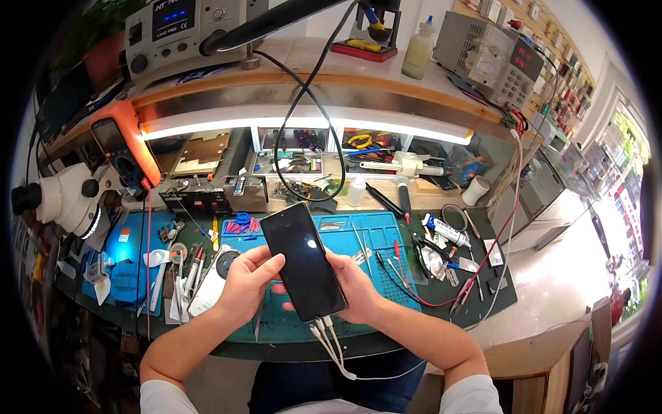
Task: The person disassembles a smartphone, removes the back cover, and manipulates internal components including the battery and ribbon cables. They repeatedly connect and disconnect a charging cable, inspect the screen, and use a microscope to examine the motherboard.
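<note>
A dark-screened smartphone (303,262) is held face up above the surface (283,350), directly between two bare hands. It is grasped by both long edges: the left side is gripped by the fingers of the left hand (245,281), thumb laid over the edge, and the right side by those of the right hand (357,286). Neither hand can be called clearly nearer. The phone's long axis is slanted from far left to near right, steeper than it is sideways, so that its top end is pointed away and its lower end back between the forearms. At that lower end a white multi-headed cable (336,350) is seen, one plug apparently seated, other heads hanging loose. Underneath, a blue work mat (386,231) is spread, with tweezers (360,240) laid beyond the right hand.
</note>
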Motion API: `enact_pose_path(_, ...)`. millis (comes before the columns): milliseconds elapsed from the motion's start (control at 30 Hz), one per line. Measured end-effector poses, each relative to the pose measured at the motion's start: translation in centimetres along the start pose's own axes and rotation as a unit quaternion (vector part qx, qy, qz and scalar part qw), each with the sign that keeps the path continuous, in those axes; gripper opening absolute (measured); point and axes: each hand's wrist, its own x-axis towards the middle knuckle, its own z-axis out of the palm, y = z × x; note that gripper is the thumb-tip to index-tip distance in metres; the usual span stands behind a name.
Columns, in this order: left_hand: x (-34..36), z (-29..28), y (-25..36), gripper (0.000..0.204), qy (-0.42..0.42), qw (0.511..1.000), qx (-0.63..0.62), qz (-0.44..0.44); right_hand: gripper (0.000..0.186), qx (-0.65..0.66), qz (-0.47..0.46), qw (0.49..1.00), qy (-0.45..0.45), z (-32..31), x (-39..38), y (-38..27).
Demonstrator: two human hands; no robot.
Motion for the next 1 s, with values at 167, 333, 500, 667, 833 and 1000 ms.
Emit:
enact_pose_path(167, 0.1, -0.4, 0.0, 0.025, -0.016, 0.999, -0.023, -0.035, 0.056, 0.0, -0.01, 1.0, -0.004, -0.5, 0.2, 0.2)
enact_pose_path(333, -0.3, 0.3, 0.8, 0.024, -0.011, 0.998, -0.025, -0.059, 0.057, 0.01, 0.014, 1.0, 0.008, -0.3, 0.3, 0.3)
enact_pose_path(500, -0.2, -0.2, 0.5, 0.023, -0.007, 0.999, 0.002, -0.046, 0.055, -0.019, 0.014, 1.0, 0.012, -0.4, 0.5, 0.7)
enact_pose_path(667, -0.1, -0.4, 0.5, 0.024, -0.002, 1.0, 0.003, -0.027, 0.05, -0.167, -0.063, 0.981, 0.08, -1.2, 0.5, 1.6)
enact_pose_path(833, -0.2, -0.7, 0.3, 0.027, 0.015, 1.0, -0.003, -0.023, 0.037, -0.307, -0.118, 0.939, 0.103, -2.2, 0.4, 1.7)
enact_pose_path(1000, -0.1, -0.6, 0.3, 0.026, 0.003, 1.0, 0.018, -0.011, 0.028, -0.311, -0.152, 0.931, 0.114, -1.6, 0.1, 1.1)
